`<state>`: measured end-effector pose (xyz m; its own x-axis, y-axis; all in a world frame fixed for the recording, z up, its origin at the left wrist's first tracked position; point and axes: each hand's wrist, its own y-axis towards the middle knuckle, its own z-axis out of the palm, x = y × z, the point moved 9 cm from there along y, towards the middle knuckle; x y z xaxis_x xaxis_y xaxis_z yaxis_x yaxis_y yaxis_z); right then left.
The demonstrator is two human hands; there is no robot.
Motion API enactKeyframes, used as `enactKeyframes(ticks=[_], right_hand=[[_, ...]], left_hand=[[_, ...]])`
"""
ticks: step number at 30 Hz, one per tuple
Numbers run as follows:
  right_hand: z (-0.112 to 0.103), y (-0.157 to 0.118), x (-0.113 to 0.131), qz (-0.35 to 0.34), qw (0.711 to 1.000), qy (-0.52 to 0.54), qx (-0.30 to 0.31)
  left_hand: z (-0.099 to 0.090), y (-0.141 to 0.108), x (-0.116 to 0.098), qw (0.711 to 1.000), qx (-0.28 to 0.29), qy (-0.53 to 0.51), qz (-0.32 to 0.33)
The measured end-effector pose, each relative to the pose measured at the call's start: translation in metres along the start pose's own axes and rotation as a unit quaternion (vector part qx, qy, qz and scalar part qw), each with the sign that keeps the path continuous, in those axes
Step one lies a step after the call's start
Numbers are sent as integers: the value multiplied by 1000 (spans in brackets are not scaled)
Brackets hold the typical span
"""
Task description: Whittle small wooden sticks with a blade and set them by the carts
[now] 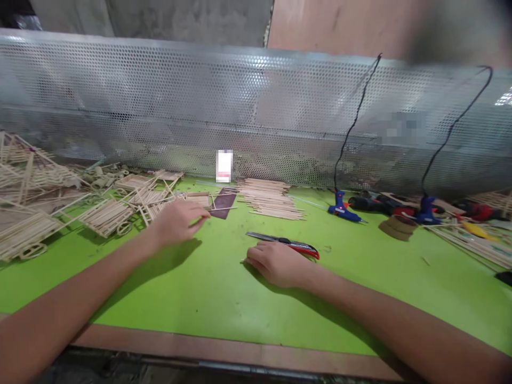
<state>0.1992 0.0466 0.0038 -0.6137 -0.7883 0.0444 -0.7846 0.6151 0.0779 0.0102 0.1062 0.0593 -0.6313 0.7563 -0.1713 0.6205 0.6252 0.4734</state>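
Observation:
My left hand is in the air over the green tabletop, by small stick-built frames and a dark brown flat piece. Motion smears its fingers, and what they hold, if anything, does not show. Resting on the table, my right hand has its fingers curled closed. A tiny pale tip pokes out beside the fingertips; the rest is hidden. Just behind that hand lies a red and black utility knife, blade out and pointing left. Farther back is a pile of thin wooden sticks.
Stick-built assemblies crowd the left side. At the right are two blue glue guns with hanging black cords, a roll of brown tape, and more sticks. A perforated metal panel stands along the back.

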Motion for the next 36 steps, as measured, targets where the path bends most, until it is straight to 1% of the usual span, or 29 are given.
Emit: enactKeyframes(ticks=[1,3,5,8,11,15,18,23,28,36], right_hand=[[0,0,0,2,1000,4,1],[0,1,-1,6,1000,11,6],[0,1,-1,11,1000,12,12],[1,2,-3,23,1000,3,18],[1,2,-4,33,999,-3,19],[1,2,-4,33,999,-5,23],[0,2,-3,29,999,-2,22],[1,2,-4,32,999,-4,17],[2,2,-4,27,1000,-4,15],[0,3,-4,23,1000,-4,12]], left_hand=[[-14,0,15,999,-21,29,-23],[-35,-1,42,994,-40,75,-74],[-46,-3,63,988,-40,99,-115],[-52,-6,79,981,-39,123,-146],[-48,-6,84,979,-19,133,-151],[-41,-6,86,980,4,131,-152],[-40,-6,84,980,5,130,-148],[-40,-6,84,977,9,141,-161],[-36,-6,88,973,30,147,-177],[-34,-9,96,975,21,126,-180]])
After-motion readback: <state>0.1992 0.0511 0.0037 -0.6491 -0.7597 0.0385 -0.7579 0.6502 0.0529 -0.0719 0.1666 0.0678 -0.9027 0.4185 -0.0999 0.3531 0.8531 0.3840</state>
